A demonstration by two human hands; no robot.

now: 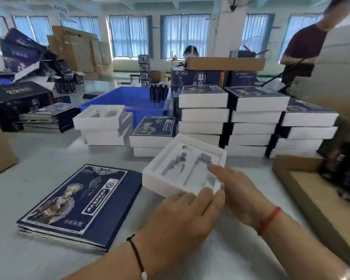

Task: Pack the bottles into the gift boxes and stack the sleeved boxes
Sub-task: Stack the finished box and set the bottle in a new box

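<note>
A white open gift box (166,178) with shaped recesses in its insert lies tilted on the table before me. My left hand (182,217) holds its near corner, fingers curled at the rim. My right hand (236,188) rests on its right side, fingers stretched over the insert. A pile of flat dark blue printed sleeves (79,205) lies to the left. Dark bottles (158,92) stand at the far end of a blue bin (127,98). Stacks of sleeved boxes (255,120) rise behind.
More open white boxes (103,124) are stacked at centre left. A flat brown carton (315,188) with dark packets lies at right. Another sleeve pile (49,118) sits far left. A person (303,49) stands at the back right, and another sits at the far table.
</note>
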